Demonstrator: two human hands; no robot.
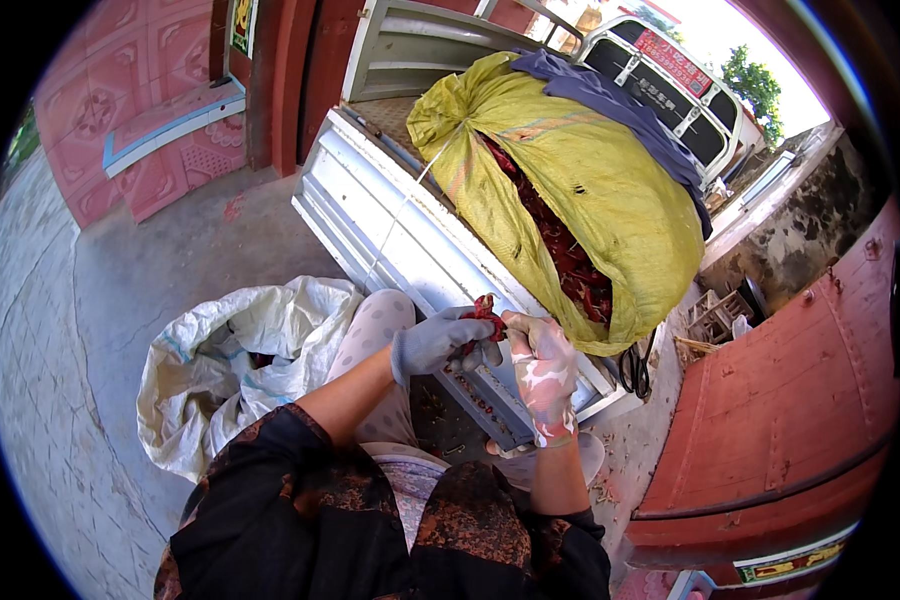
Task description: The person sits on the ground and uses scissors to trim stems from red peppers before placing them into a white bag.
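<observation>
Red dried chili peppers are held in my left hand, which wears a grey glove and is closed around them. My right hand, in a pink and white patterned glove, pinches at the right side of the peppers with thumb and forefinger. Beyond both hands, a large yellow woven sack lies on a truck bed, split along its side, with many dark red chilies showing in the slit. A white woven sack stands open beside my left knee, a little dark red visible inside.
The truck's lowered white tailgate is just past my knees. A blue-purple cloth drapes over the yellow sack. A red metal door stands at the right, a pink tiled wall at the left. Bits of debris lie on the floor.
</observation>
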